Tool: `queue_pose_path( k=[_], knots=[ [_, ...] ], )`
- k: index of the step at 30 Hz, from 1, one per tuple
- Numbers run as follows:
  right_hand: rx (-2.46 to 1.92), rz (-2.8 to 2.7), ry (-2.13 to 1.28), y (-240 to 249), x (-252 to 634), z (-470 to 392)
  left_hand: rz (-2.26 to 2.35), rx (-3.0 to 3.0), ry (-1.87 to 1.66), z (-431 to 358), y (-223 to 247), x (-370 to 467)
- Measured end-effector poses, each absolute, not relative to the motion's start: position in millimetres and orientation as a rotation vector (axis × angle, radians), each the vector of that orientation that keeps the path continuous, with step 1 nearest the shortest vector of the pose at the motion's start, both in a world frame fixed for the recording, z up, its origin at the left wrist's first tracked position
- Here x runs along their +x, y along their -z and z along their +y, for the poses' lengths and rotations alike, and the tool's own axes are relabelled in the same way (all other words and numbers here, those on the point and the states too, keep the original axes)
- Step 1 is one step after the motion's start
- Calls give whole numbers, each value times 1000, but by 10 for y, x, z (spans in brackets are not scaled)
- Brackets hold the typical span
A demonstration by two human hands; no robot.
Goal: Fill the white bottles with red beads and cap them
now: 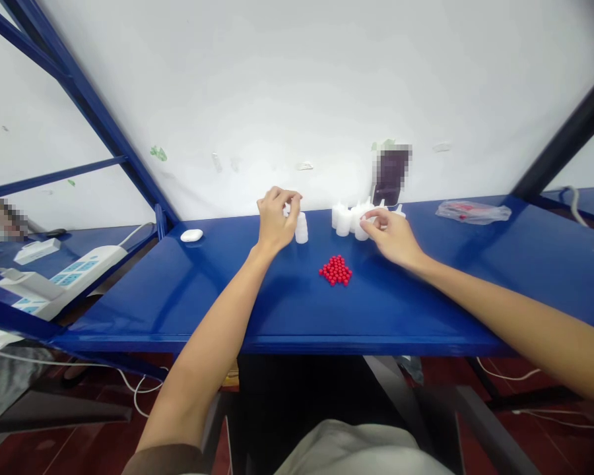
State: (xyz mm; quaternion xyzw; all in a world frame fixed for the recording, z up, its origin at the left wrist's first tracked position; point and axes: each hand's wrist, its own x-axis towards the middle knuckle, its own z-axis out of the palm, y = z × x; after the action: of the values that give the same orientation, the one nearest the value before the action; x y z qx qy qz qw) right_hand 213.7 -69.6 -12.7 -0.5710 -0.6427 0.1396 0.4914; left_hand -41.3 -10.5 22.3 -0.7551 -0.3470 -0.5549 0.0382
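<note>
My left hand point(276, 221) is raised over the back of the blue table with its fingers curled and thumb drawn in. Right beside its thumb stands a small white plastic bottle point(301, 228). Something white shows behind its fingers, but what they hold is hidden. Farther right, my right hand point(392, 236) pinches thumb and forefinger at a white nozzle bottle point(361, 230) on the near edge of a group of similar upright bottles point(343, 222). A cluster of small red caps point(335, 270) lies on the table between my forearms.
On the blue table point(287, 320) lie a white rounded case point(191, 235) at left and a clear plastic bag point(472, 212) at right. A dark phone point(391, 175) leans against the wall. A power strip point(74, 277) sits beyond the blue frame at left.
</note>
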Motion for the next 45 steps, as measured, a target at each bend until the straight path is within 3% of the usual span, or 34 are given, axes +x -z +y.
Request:
queue_pose_path(
  k=[4, 10, 21, 31, 45],
  knots=[
    [-1329, -1652, -125, 131, 2131, -707, -937, -2749, 1618, -430, -219, -249],
    [-1211, -1768, -351, 191, 2089, -716, -925, -3165, 1262, -444, -40, -164],
    [-1193, -1683, -412, 145, 2092, -751, -762, -3176, 784, -325, 118, -227],
    [-1180, -1660, -419, 45, 2147, -785, -570, -3299, 979, -311, 66, -220],
    [-1421, -2263, 161, -17, 2424, -752, -732, -3149, 1158, -352, 80, -225]
  ],
)
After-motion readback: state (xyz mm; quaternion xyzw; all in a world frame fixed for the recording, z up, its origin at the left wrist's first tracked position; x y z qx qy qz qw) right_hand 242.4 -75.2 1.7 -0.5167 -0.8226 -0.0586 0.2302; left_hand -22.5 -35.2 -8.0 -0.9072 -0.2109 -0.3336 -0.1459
